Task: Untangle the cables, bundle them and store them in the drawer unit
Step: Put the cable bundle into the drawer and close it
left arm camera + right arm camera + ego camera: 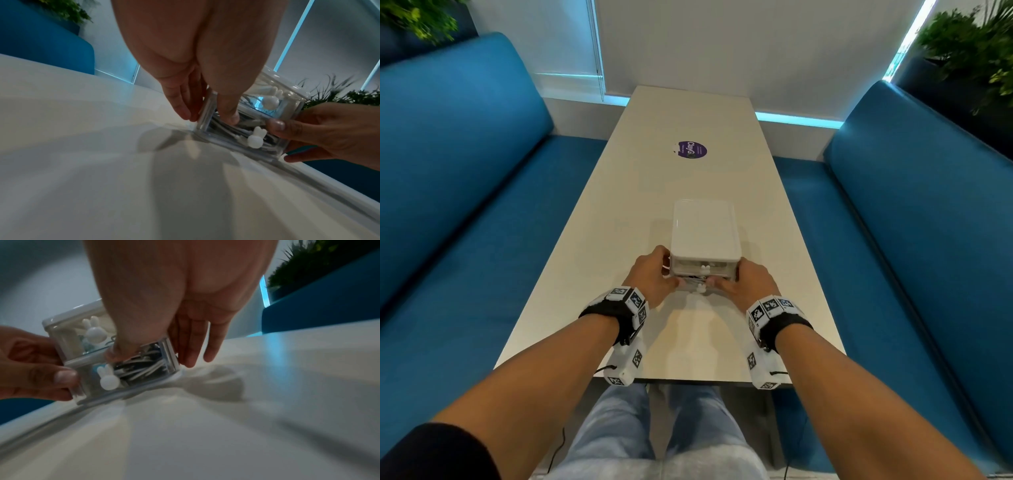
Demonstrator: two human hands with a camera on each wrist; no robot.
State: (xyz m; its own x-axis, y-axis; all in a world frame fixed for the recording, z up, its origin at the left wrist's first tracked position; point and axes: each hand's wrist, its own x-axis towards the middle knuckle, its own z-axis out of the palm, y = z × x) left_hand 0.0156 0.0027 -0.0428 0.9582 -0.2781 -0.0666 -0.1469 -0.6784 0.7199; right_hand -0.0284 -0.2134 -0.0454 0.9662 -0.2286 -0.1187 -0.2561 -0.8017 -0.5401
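**Observer:** Where are you standing with it right now?

**Operator:** I'm working the last step, the storing. The cables are lying inside the lower drawer of the drawer unit, a grey and white heap right behind my thumb tips. That drawer is sticking out a little toward me, so I'm judging it as not yet home.

**Observer:** And your hands?

**Operator:** I'm holding the front of the unit from both sides. My left hand is putting its thumb on the drawer's front panel while its fingers are lying fairly straight along the unit's left wall. My right hand is mirroring that: thumb on the front, fingers pointing down beside the right wall. Both are partly closed round the corners, gripping nothing loose.

**Observer:** Anything between the thumbs?

**Operator:** The rabbit-shaped knob of the lower drawer, just beside each thumb tip. The upper drawer's knob is sitting above it, and that drawer is looking closed.

**Observer:** What's next calling for?

**Operator:** I'm thinking an even push from both thumbs, with the fingers bracing the unit on the table. I can't tell whether any cable is riding above the drawer's rim.
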